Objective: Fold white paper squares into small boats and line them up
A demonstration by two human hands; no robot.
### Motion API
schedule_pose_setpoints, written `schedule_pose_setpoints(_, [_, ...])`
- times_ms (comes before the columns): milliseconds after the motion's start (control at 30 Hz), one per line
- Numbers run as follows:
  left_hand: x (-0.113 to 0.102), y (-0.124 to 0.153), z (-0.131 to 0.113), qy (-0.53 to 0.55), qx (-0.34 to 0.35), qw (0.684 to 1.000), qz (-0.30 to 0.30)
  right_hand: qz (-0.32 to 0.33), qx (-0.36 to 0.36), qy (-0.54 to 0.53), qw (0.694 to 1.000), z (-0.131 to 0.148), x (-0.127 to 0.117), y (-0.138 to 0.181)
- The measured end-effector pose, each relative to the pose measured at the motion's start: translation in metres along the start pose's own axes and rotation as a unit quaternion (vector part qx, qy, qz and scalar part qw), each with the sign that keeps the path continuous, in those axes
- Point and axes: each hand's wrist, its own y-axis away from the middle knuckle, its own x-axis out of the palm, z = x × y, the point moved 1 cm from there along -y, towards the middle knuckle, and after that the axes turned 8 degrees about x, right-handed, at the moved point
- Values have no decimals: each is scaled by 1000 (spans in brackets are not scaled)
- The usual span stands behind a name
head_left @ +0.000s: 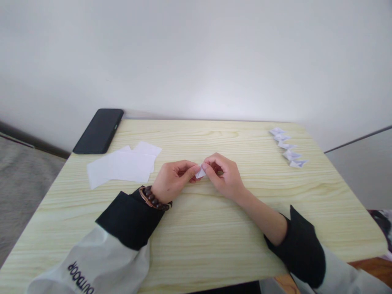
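Both hands pinch folded paper, with room before the table edges.

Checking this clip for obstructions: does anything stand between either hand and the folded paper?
Nothing visible: the left hand and right hand pinch the folded paper directly. The sheets and phone lie off to the left.

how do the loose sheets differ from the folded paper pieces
The loose sheets lie flat; the folded pieces have pointed, raised shapes. The loose sheets overlap loosely, while the folded pieces form a row. Each folded piece looks much smaller than a loose sheet. Both are white.
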Motion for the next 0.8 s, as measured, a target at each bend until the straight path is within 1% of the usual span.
schedule_pose_setpoints(67, [1, -1, 0, 18, -5, 1000, 7, -10, 11, -4, 1000, 0, 0, 0])
schedule_pose_setpoints(133, [1, -1, 1, 32, -10, 999, -2, -14, 26, -16, 999, 0, 0, 0])
schedule_pose_setpoints(267, [-1, -2, 5, 72, -20, 995, -66, 12, 48, -39, 998, -1, 0, 0])
schedule_pose_setpoints(333, [-2, -3, 6, 94, -25, 992, -80, 27, 45, -36, 998, -2, 1, 0])
schedule_pose_setpoints(467, [-1, -3, 6, 106, -35, 991, -70, 35, 21, -8, 999, -3, 2, 0])
schedule_pose_setpoints(600, [-2, -3, 6, 72, -27, 995, -56, 16, 7, 1, 1000, -2, 1, 0])
schedule_pose_setpoints(700, [-3, -3, 6, 61, -19, 997, -39, 26, 4, 8, 1000, -2, 1, -1])
schedule_pose_setpoints(800, [-3, -3, 6, 48, -13, 998, -37, 32, -16, 39, 999, -4, 2, 0])
